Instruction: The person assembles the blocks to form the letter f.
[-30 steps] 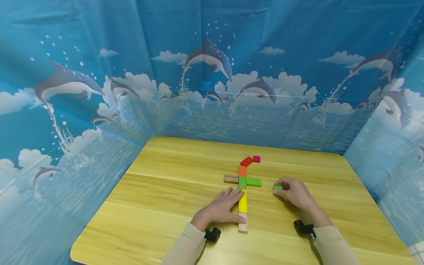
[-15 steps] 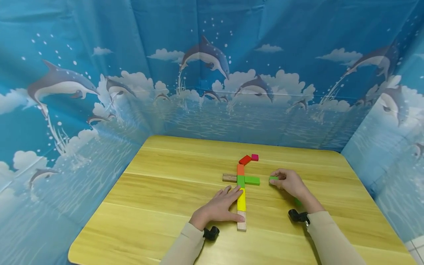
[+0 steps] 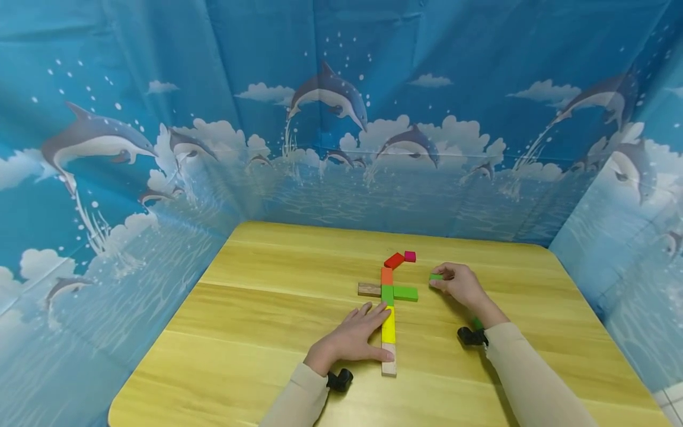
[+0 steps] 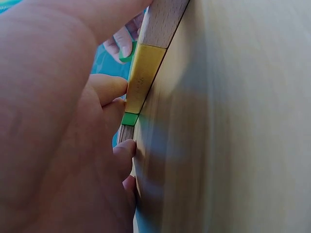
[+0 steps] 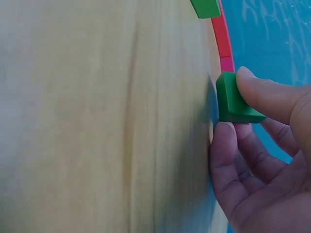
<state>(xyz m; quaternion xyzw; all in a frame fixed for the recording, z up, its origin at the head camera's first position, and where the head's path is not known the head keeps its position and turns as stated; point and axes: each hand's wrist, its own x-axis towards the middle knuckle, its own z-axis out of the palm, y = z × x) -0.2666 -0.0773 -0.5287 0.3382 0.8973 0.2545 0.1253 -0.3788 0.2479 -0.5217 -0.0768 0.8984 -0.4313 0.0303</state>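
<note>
My right hand (image 3: 463, 286) pinches a small green block (image 3: 436, 277) between thumb and fingers, right of a row of wooden blocks. In the right wrist view the thumb lies on this green block's (image 5: 238, 102) face. My left hand (image 3: 349, 339) rests with spread fingers along the row, fingertips at the yellow block (image 3: 389, 327) and thumb on the pale wood block (image 3: 389, 368). Beyond the yellow block come a green block (image 3: 387, 295), an orange block (image 3: 386, 276), a slanted red block (image 3: 394, 260) and a magenta block (image 3: 409, 256).
A brown block (image 3: 369, 289) juts left from the row, and a long green block (image 3: 406, 293) juts right. Another green piece (image 3: 477, 323) is partly hidden by the right wrist. The wooden table (image 3: 240, 332) ends at a dolphin-print curtain (image 3: 320, 196) behind.
My right hand has moved away from me and slightly left with the green block, uncovering a green piece near the wrist. The left hand stays on the row.
</note>
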